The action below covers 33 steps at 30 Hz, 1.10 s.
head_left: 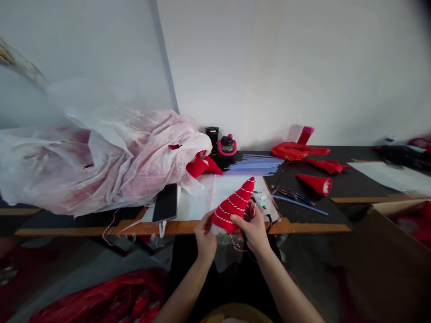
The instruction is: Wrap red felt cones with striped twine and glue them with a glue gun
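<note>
A red cone (235,205) with white-and-red cord wound round it is held above the table's front edge, its tip pointing up and to the right. White stuffing shows at its wide lower end. My left hand (205,233) grips that lower left end. My right hand (253,225) holds the cone's right side, with the thumb pressed on the red cloth and the other fingers partly hidden behind. A loose length of cord (235,244) hangs below, between my hands.
A large white bag (134,166) with red pieces covers the table's left. A phone (165,202), blue-white strips (254,165), pens (296,196) and another red cone (313,183) lie on the black table (340,220). A cardboard box (377,242) stands right; red plastic (111,296) lies below left.
</note>
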Motion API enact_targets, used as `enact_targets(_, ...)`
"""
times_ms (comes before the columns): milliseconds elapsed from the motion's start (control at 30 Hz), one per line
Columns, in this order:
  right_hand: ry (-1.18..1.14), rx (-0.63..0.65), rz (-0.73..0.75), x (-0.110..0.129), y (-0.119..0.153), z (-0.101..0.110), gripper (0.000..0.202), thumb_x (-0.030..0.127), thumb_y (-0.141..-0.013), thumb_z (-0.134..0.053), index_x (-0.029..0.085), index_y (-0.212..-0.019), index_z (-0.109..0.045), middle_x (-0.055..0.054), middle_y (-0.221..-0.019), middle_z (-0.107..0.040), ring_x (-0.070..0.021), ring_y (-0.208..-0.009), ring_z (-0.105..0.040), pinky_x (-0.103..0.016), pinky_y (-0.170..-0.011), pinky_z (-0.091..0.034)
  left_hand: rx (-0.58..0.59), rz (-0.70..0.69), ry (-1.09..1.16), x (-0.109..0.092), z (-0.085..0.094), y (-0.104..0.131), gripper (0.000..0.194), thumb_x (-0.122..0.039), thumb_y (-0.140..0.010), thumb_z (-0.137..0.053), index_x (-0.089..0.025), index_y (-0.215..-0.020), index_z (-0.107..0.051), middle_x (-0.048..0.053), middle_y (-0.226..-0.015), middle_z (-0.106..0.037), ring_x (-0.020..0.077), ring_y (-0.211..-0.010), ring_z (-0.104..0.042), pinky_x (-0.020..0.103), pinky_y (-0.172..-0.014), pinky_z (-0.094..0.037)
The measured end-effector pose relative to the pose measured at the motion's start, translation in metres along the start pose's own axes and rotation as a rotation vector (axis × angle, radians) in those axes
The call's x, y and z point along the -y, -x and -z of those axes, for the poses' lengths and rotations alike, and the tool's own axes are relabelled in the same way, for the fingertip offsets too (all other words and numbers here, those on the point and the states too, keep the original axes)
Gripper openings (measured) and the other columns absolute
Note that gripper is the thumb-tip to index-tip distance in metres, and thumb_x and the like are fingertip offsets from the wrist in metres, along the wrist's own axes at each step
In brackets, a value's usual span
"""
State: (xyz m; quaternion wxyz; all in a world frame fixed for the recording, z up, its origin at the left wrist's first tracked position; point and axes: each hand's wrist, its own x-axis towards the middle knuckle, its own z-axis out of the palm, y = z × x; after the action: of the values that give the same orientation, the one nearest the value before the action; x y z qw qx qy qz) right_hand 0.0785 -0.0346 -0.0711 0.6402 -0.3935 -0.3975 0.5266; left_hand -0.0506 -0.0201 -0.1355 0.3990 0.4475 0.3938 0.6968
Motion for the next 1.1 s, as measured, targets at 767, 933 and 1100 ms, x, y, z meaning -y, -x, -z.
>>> enact_targets(767, 1.128, -0.287, -0.177, 0.004, -0.097, 0.118, 0.034, 0.034, -0.053, -0.084, 0.023, -0.068, -0.056, -0.015, -0.086, -0.072, -0.0415, -0.105, -0.065, -0.041, -0.084, -0.046, 0.032, -0.709, -0.72, 0.007, 0.059, -0.022, 0.022, -0.013, -0.093, -0.058, -0.017, -0.112, -0.068, 0.012, -0.111, -0.07, 0.0214, -0.105, -0.07, 0.037, -0.094, -0.059)
enact_targets(933, 0.919, -0.284, -0.168, -0.001, -0.08, 0.122, 0.034, 0.036, -0.05, -0.085, 0.022, -0.055, -0.055, -0.003, -0.054, -0.059, -0.0329, -0.076, -0.067, -0.034, -0.065, -0.046, 0.095, -0.694, -0.739, -0.002, 0.062, -0.024, 0.022, -0.013, -0.094, -0.056, -0.02, -0.112, -0.067, 0.01, -0.112, -0.068, 0.0205, -0.105, -0.069, 0.036, -0.092, -0.06)
enact_targets(1100, 0.544, -0.267, -0.135, 0.002, -0.038, 0.104, 0.046, 0.053, -0.064, -0.077, 0.021, -0.096, -0.066, -0.002, -0.08, -0.073, -0.0236, -0.067, -0.067, -0.032, -0.059, -0.052, 0.179, -0.633, -0.751, -0.007, 0.069, -0.028, 0.026, -0.011, -0.095, -0.054, -0.021, -0.115, -0.067, 0.01, -0.112, -0.068, 0.0207, -0.105, -0.069, 0.037, -0.091, -0.061)
